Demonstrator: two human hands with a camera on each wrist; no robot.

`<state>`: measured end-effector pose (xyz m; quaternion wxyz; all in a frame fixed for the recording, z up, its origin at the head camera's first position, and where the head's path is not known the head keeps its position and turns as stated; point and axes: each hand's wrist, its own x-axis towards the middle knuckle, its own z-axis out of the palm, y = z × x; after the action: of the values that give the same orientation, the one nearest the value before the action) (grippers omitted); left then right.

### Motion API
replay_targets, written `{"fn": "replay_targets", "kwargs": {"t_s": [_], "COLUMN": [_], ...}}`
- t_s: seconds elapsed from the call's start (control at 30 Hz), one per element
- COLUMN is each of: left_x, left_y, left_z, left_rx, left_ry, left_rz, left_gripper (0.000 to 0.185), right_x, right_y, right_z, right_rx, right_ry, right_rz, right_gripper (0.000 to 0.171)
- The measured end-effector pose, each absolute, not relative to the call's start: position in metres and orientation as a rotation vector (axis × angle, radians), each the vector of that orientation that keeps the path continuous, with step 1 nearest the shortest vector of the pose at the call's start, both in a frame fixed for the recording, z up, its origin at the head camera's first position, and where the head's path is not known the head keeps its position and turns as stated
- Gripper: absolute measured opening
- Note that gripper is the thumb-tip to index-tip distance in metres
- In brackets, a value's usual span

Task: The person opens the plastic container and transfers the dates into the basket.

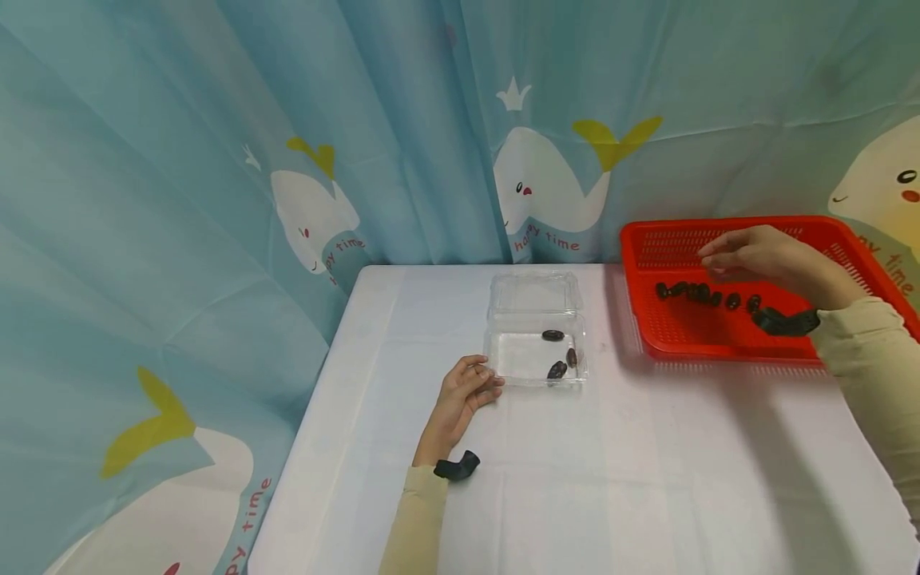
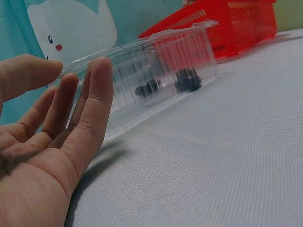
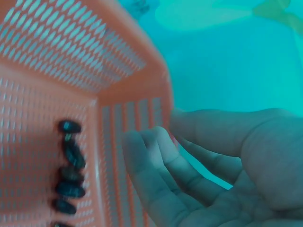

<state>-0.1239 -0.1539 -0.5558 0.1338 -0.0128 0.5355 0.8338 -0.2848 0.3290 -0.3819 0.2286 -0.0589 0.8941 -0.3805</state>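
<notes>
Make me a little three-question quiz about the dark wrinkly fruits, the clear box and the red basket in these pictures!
1. How many dark wrinkled oval fruits lie inside the clear plastic clamshell box?
2. True or false: the right hand hovers over the red slotted plastic basket.
3. What does the left hand touch?
A. the red basket
B. the near left corner of the clear box
C. a fruit

Key
1. Three.
2. True; its fingers hang relaxed above the row of fruits, holding nothing.
3. B; its fingers lie straight against the box wall.
</notes>
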Motion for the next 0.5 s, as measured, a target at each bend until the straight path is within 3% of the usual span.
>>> {"fn": "replay_targets", "kwargs": {"t_s": [0.5], "left_x": [-0.124], "left_y": [-0.155], "left_z": [-0.557], "left_rx": [-0.031], "left_ry": [1.553], "left_rz": [2.42], "left_gripper": [0.039], "right_x": [-0.277], "right_y": [0.271], "right_z": [-0.365], "right_rx": [-0.297], "right_ry": [2.432], "right_rz": [-1.058], "right_gripper": [0.048]}}
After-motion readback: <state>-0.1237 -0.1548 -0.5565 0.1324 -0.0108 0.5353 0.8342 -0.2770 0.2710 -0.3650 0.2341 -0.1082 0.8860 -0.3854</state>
